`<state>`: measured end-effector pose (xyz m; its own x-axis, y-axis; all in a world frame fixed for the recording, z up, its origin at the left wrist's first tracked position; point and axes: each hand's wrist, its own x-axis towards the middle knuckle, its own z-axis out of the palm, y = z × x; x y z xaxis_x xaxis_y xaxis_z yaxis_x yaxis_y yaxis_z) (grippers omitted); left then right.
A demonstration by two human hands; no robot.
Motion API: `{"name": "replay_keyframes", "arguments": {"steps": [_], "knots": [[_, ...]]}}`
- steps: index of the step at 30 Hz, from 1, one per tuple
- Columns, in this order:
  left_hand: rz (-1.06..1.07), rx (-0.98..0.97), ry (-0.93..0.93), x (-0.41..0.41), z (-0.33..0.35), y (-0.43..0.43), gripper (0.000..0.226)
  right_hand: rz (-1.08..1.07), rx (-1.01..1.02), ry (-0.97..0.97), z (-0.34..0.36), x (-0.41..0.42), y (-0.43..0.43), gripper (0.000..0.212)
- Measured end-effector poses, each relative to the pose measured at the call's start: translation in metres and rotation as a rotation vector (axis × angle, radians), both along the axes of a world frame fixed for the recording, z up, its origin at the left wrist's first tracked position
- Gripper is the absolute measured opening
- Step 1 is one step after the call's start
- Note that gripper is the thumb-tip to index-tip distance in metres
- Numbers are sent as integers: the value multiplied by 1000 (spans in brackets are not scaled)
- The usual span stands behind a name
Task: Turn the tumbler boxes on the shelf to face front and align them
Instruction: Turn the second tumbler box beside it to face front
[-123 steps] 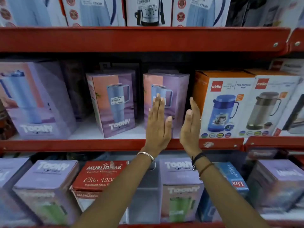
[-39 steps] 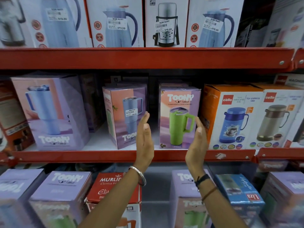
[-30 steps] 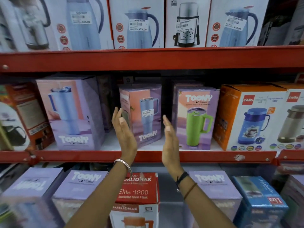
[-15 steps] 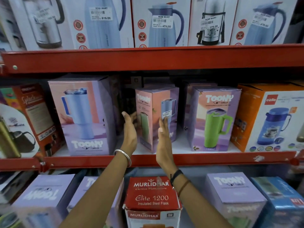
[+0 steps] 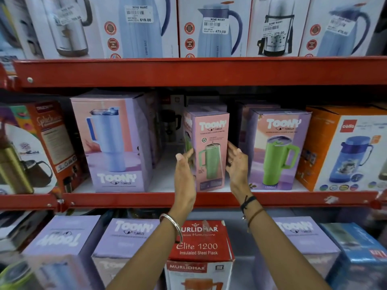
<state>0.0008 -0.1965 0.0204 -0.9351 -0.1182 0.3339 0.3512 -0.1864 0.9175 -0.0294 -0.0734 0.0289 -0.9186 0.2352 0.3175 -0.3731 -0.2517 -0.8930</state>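
Fingertips of both hands press flat against the pink tumbler box (image 5: 211,151), one hand on each side: my left hand (image 5: 185,174) lies along its left edge with fingers straight and together, my right hand (image 5: 236,164) cups its right edge, fingers slightly curled and close together. Between my palms the box stands upright on the shelf board (image 5: 165,181), its narrow pink face with the green tumbler toward me, which I judge to be a side panel, so it probably needs more turning.

I expect it to be light for its bulk, stiff thin cardboard with a glossy, somewhat slippery skin. Squeezing the two side walls low down, near the corners where the card is strongest, seems the safest hold; pressing mid-panel could dent it.

Just beyond my right fingers stands the lilac tumbler box (image 5: 278,151), facing front. Well apart past my left fingers, across a gap of bare white board, sits the large tumbler box (image 5: 113,143), angled. Farther right is the orange flask box (image 5: 345,151). Below my wrists runs the red shelf rail (image 5: 125,200), with more boxes underneath and jug cartons overhead.
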Motion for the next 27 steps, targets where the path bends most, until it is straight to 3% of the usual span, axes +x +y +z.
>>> {"name": "replay_keyframes", "arguments": {"steps": [5, 9, 14, 19, 24, 27], "knots": [[62, -21, 36, -5, -4, 1, 63, -18, 70, 40, -6, 4, -2, 60], [168, 58, 9, -33, 9, -10, 62, -202, 126, 132, -18, 21, -19, 60], [39, 62, -134, -73, 17, -20, 68, -178, 443, 224, -40, 43, -52, 56], [-105, 105, -147, -88, 13, -19, 82, -124, 542, 151, -46, 38, -65, 63], [-56, 189, -154, -86, 12, -19, 82, -152, 481, 177, -39, 29, -54, 56], [-22, 164, -134, -80, 12, -21, 79, -77, 242, 179, -31, 18, -35, 57]]}}
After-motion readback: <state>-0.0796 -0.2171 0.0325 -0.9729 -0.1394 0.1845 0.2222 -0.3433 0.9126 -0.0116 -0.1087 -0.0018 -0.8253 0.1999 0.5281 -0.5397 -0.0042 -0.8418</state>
